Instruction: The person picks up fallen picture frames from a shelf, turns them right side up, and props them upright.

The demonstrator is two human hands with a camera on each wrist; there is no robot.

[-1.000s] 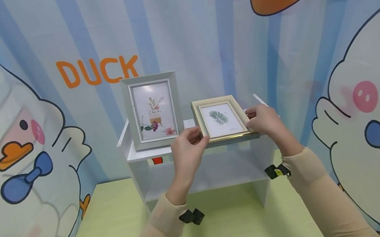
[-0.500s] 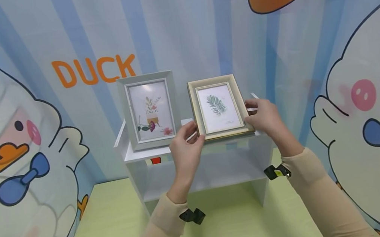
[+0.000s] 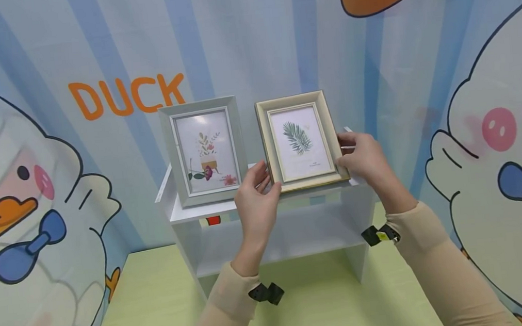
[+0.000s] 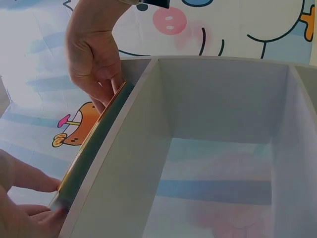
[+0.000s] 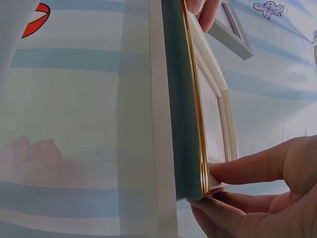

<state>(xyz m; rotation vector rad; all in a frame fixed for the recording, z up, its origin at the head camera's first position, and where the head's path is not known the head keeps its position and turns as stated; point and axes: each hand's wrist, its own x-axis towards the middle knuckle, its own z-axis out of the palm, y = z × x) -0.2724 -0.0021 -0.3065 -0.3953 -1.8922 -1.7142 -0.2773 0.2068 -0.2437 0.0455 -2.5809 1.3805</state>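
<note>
On the top board of a white shelf unit (image 3: 276,234), a cream picture frame (image 3: 306,179) with gold edges and a green leaf print stands leaning slightly back. My left hand (image 3: 258,199) holds its lower left corner between thumb and fingers. The right hand (image 3: 364,158) pinches its right edge near the bottom, thumb in front and fingers behind. From the right wrist view, the frame's green-sided bottom (image 5: 181,99) lies along the shelf's front edge. To the left, a pale grey picture frame (image 3: 239,185) with a potted plant print stands upright on the same board.
Low side walls (image 3: 165,192) rise at the ends of the shelf top. The unit stands on a yellow-green tabletop (image 3: 156,296). Behind it hangs a blue striped curtain (image 3: 268,38) with printed ducks and orange lettering.
The cream picture frame has tilted up from lying nearly flat to almost upright, its top edge rising. Both hands have kept hold of it, the right moving slightly up. The grey frame stays standing.
</note>
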